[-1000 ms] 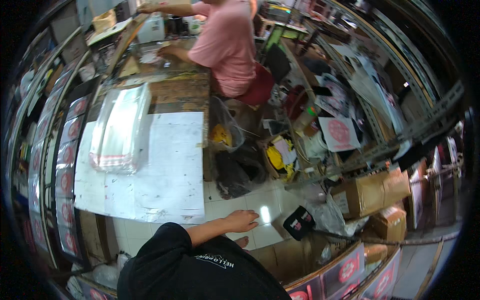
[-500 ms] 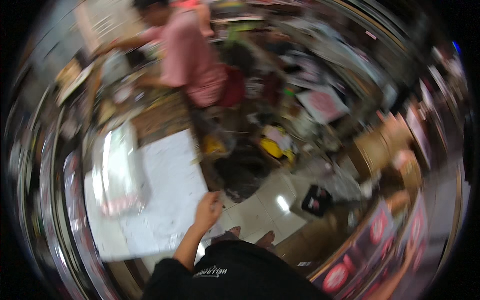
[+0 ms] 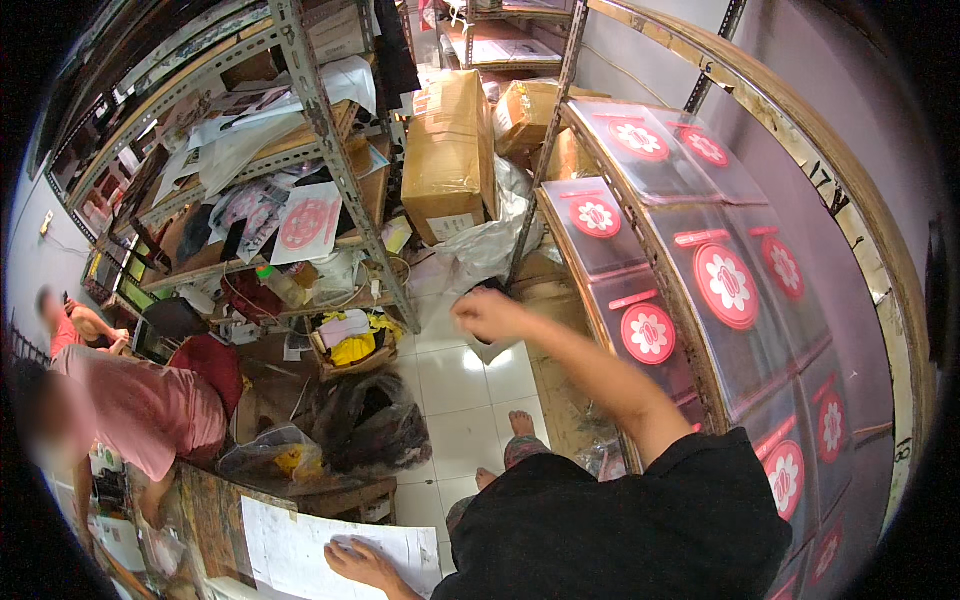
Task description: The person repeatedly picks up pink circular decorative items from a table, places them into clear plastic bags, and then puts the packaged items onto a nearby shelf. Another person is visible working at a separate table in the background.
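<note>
My left hand [image 3: 362, 563] lies with its fingers spread on a white sheet [image 3: 285, 545] on the wooden workbench, at the lower edge. My right hand [image 3: 486, 316] is raised in front of me over the floor, its fingers loosely curled, with nothing visible in them. Behind and below it shows part of a small black thing [image 3: 490, 285] near the foot of the shelf. To the right of my right arm, printed sheets with red round flower designs [image 3: 650, 335] lie in rows on rack levels.
A metal shelf [image 3: 330, 150] with papers and clutter stands ahead on the left. Cardboard boxes [image 3: 450, 160] are stacked at the back. Black plastic bags [image 3: 370, 420] and a box of yellow cloths [image 3: 355, 345] sit on the floor. A person in a pink shirt [image 3: 140, 410] leans at the bench.
My view has turned to the right. My right hand has come away from the printed sheets and now hangs in front of me. My left hand now rests on the white sheet.
</note>
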